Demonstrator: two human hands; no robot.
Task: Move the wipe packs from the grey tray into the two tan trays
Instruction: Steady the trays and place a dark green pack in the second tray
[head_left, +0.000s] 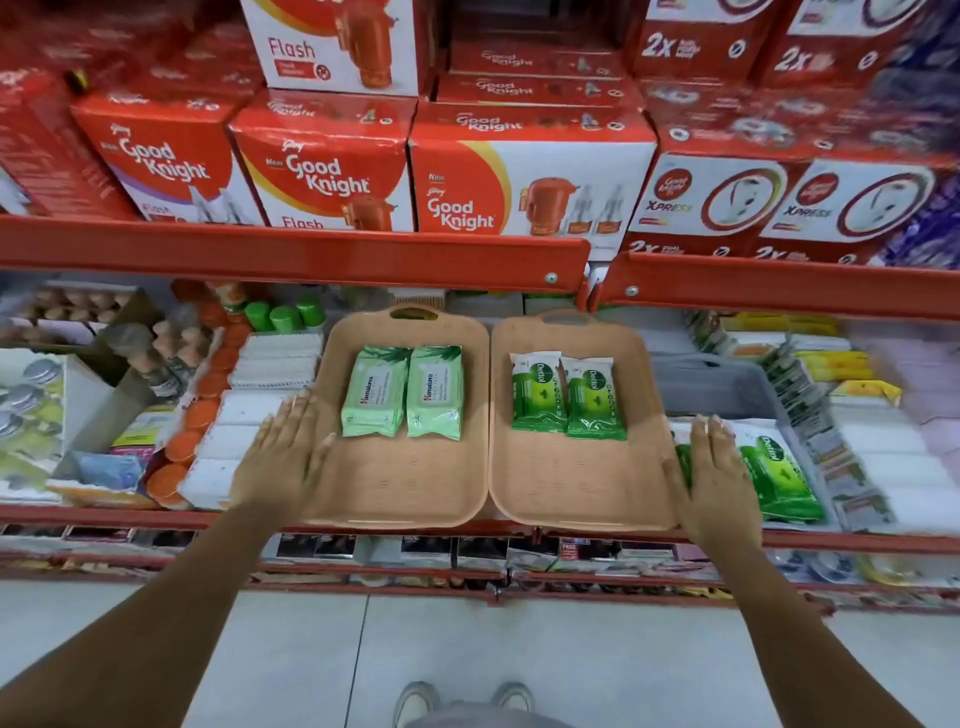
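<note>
Two tan trays stand side by side on the shelf. The left tan tray (400, 488) holds two pale green Himalaya wipe packs (402, 392). The right tan tray (571, 488) holds two dark green Dettol wipe packs (569, 397). To the right stands the grey tray (727, 384), with a large green Dettol pack (779, 475) lying in its near part. My left hand (285, 457) lies flat with fingers spread against the left tray's outer edge. My right hand (719, 473) lies flat against the right tray's outer edge, partly over the grey tray.
White boxes (260, 410) and orange-capped containers (192, 415) crowd the shelf left of the trays. Stacked sachets (810, 395) and white packs lie right of the grey tray. A red shelf beam (291, 254) with Good Knight boxes (322, 171) overhangs above.
</note>
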